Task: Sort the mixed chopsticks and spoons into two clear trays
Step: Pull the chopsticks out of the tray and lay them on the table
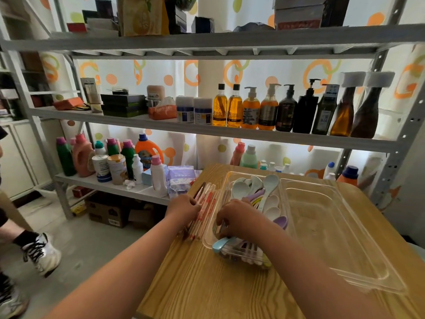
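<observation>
The single head-worn camera is looking forward and down, hovering close over the counter (207, 284) and facing the shelving (161, 123) just beyond.

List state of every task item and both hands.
Left clear plastic tray: on wooden table, holds spoons.
Right clear plastic tray: on table, nothing visible inside.
Pastel plastic spoons: piled in left tray.
Red-and-white wrapped chopsticks: on table beside left tray, outside both trays.
Left hand: fingers rest on chopsticks.
Right hand: fingers curled down in left tray; grip hidden.
</observation>
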A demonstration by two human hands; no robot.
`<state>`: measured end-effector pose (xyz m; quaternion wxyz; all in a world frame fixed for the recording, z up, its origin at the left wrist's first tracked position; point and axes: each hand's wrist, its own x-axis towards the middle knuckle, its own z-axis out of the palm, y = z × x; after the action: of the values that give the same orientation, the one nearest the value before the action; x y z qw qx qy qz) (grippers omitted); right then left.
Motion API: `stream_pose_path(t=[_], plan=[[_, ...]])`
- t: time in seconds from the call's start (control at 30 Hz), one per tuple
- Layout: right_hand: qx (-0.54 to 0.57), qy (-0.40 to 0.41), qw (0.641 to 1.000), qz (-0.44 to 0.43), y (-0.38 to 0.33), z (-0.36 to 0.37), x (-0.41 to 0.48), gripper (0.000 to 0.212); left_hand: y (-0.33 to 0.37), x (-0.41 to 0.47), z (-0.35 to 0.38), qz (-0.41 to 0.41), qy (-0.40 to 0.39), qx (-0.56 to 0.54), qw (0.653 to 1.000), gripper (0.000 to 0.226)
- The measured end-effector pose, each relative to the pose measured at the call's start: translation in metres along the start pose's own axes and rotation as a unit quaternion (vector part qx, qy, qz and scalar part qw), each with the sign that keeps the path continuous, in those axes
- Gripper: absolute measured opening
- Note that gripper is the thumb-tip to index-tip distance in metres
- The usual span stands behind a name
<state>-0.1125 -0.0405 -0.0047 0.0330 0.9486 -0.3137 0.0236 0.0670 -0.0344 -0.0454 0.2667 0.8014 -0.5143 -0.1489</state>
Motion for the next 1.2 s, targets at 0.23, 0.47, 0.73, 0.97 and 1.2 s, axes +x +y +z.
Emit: stream_pose_path(t=[0.23,0.47,0.73,0.97,1.2], plan=[[-0.039,0.021,0.999,-0.025,-0.004,0.004,0.002,0.025,-0.003,-0.002,0.000,-0.003,0.015,-0.006,1.000,0.029],[-0.094,0.008,0.995,-0.019,-0.006,0.007,0.008,0.025,-0.001,-0.004,-0.004,0.006,0.027,-0.006,1.000,0.029],[-0.126,-0.013,0.991,0.048,-0.014,0.010,0.015,0.029,0.005,-0.005,-0.002,0.016,0.030,-0.023,0.999,0.034],[-0.132,-0.016,0.989,0.060,-0.013,0.011,0.022,0.028,0.005,-0.004,-0.002,0.026,0.035,-0.030,0.999,0.032],[-0.082,0.011,0.996,0.032,-0.006,0.017,0.020,0.034,0.008,-0.004,0.003,0.034,0.045,-0.027,0.998,0.030]])
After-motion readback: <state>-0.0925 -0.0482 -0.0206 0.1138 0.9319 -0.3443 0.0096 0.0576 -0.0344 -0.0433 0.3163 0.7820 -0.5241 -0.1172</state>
